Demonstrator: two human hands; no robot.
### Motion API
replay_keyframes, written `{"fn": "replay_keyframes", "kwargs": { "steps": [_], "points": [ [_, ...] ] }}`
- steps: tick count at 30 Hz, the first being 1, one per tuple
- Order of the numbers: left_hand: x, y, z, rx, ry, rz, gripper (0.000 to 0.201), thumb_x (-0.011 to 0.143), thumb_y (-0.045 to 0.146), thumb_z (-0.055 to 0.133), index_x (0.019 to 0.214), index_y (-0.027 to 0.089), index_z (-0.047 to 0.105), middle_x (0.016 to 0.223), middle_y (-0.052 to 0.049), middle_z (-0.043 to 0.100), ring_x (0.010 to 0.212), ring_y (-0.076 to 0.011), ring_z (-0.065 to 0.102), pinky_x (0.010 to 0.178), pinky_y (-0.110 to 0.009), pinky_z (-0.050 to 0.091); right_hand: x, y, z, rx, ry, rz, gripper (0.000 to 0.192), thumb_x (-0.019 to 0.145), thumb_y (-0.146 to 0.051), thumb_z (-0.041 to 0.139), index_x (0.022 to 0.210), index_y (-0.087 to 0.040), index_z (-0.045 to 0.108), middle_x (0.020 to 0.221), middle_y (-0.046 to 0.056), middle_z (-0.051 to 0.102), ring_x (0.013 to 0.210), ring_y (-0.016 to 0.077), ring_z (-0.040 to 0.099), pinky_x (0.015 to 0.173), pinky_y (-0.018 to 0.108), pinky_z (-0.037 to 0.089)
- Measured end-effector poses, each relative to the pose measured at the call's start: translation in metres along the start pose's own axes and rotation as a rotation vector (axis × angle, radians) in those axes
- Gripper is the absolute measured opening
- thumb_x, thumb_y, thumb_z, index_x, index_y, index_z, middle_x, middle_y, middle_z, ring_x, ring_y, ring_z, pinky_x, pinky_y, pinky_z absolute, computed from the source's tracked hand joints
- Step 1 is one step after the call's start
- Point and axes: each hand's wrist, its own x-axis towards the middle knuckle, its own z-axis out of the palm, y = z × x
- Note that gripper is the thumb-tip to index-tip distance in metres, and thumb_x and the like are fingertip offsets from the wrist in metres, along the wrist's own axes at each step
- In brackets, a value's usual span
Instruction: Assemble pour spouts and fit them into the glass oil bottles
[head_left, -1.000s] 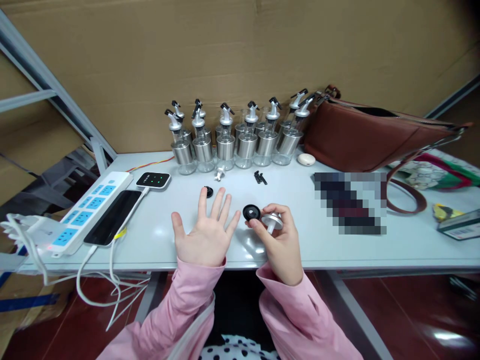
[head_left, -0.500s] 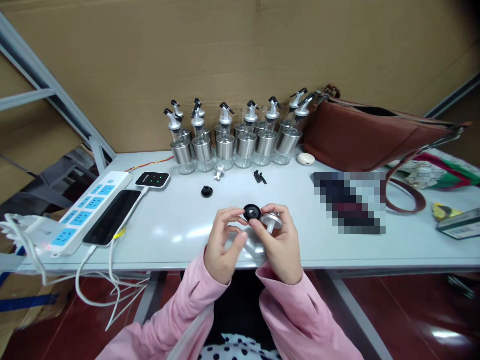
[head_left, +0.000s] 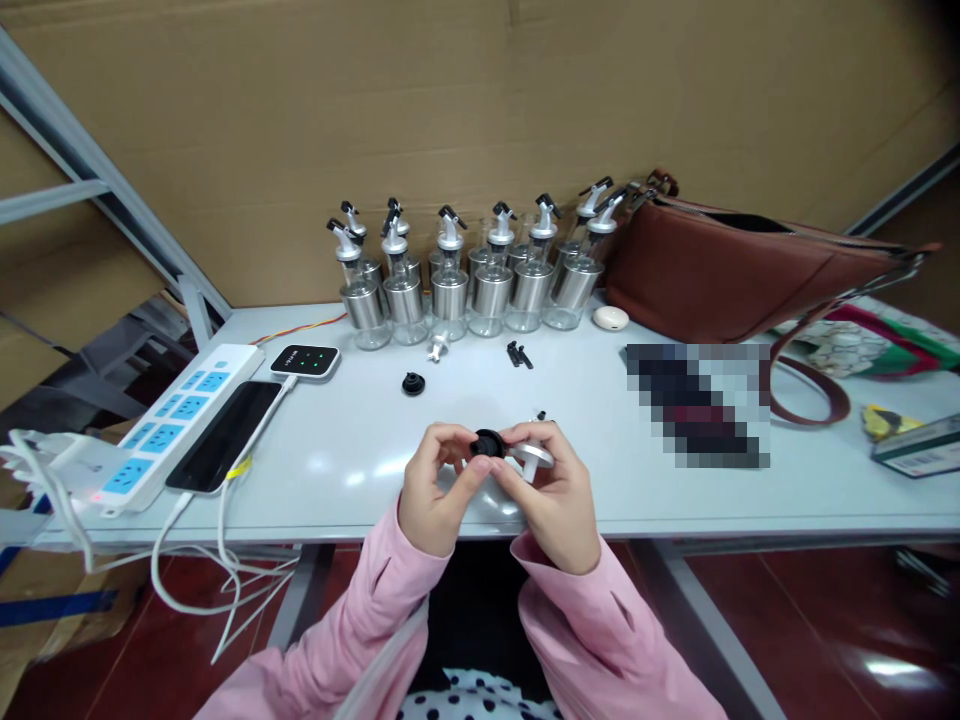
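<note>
- My left hand (head_left: 431,485) is curled, thumb and fingertips pinching the black disc (head_left: 486,443) from its left side.
- My right hand (head_left: 551,500) is closed too, fingers wrapped round the silver cap (head_left: 534,455); its fingertips also touch the disc from the right.
- I see the disc and cap touching each other, held between both hands just above the near edge of the table (head_left: 750,500), in front of my chest. Whether the disc is seated in the cap I cannot tell.
- Both sleeves are pink and reach up from the bottom of the view.
- On the table beyond my hands lies a second black disc (head_left: 413,383), apart from the held one.
- Farther back, a small silver spout (head_left: 438,346) and two black bits (head_left: 519,354) lie just before a row of bottles (head_left: 465,285) with silver bases and pourer tops, standing upright against the cardboard wall (head_left: 480,100).
- To the right of the bottles sits a brown bag (head_left: 720,270), with a small cream puck (head_left: 611,318) near its left end.
- On the left, I see a power strip (head_left: 176,415), a phone (head_left: 225,433) beside it, and a small black device (head_left: 305,361) with green lights.
- White cables (head_left: 187,570) hang over the table's near left edge.
</note>
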Motion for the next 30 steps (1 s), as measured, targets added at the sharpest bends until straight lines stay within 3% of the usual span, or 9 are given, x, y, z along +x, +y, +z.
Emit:
{"fn": "replay_keyframes", "kwargs": {
  "steps": [5, 8, 13, 20, 26, 30],
  "points": [
    [-0.001, -0.002, 0.0, -0.034, -0.007, 0.008, 0.013, 0.081, 0.029, 0.062, 0.086, 0.019, 0.055, 0.081, -0.002, 0.059, 0.069, -0.0127, 0.056, 0.066, -0.025, 0.042, -0.001, 0.001, 0.0, 0.141, 0.005, -0.054, 0.016, 0.078, -0.03, 0.062, 0.091, -0.024, 0.054, 0.083, 0.001, 0.057, 0.074, 0.0138, 0.055, 0.068, 0.028, 0.046],
    [0.0, 0.0, 0.0, -0.108, 0.022, 0.028, 0.013, 0.08, 0.028, 0.062, 0.084, 0.019, 0.054, 0.085, -0.004, 0.059, 0.078, -0.015, 0.056, 0.068, -0.026, 0.042, 0.001, 0.006, -0.001, 0.21, 0.075, -0.072, 0.027, 0.086, -0.036, 0.047, 0.11, -0.025, 0.053, 0.099, 0.004, 0.056, 0.073, 0.0134, 0.051, 0.067, 0.03, 0.044],
    [0.002, 0.005, 0.001, -0.196, 0.033, -0.052, 0.02, 0.075, 0.033, 0.067, 0.078, 0.018, 0.053, 0.083, -0.004, 0.062, 0.077, -0.0158, 0.057, 0.066, -0.026, 0.04, 0.002, 0.008, 0.002, 0.222, 0.057, -0.006, 0.043, 0.09, -0.033, 0.04, 0.132, -0.031, 0.034, 0.118, 0.007, 0.054, 0.085, 0.0154, 0.056, 0.07, 0.033, 0.046],
    [0.006, 0.006, 0.0, -0.394, -0.193, -0.214, 0.029, 0.074, 0.037, 0.068, 0.07, 0.017, 0.047, 0.068, -0.001, 0.062, 0.063, -0.013, 0.055, 0.059, -0.025, 0.038, -0.005, 0.0, 0.003, 0.229, 0.036, -0.245, 0.018, 0.087, -0.022, 0.05, 0.101, -0.029, 0.043, 0.123, 0.005, 0.058, 0.103, 0.02, 0.058, 0.081, 0.041, 0.046],
    [0.007, 0.006, 0.0, -0.485, -0.239, -0.224, 0.028, 0.075, 0.036, 0.068, 0.071, 0.018, 0.047, 0.068, 0.001, 0.061, 0.062, -0.0116, 0.054, 0.06, -0.025, 0.037, -0.005, -0.002, 0.001, 0.163, -0.085, -0.264, 0.026, 0.086, -0.033, 0.052, 0.109, -0.03, 0.041, 0.143, 0.009, 0.037, 0.121, 0.0248, 0.047, 0.087, 0.047, 0.044],
    [0.008, 0.011, 0.0, -0.505, -0.225, -0.247, 0.031, 0.073, 0.037, 0.07, 0.068, 0.017, 0.046, 0.067, 0.001, 0.061, 0.062, -0.0117, 0.053, 0.062, -0.026, 0.038, -0.005, -0.003, 0.002, 0.142, -0.11, -0.282, 0.029, 0.085, -0.039, 0.052, 0.111, -0.03, 0.04, 0.147, 0.008, 0.03, 0.126, 0.0256, 0.041, 0.094, 0.049, 0.039]
  ]
}}
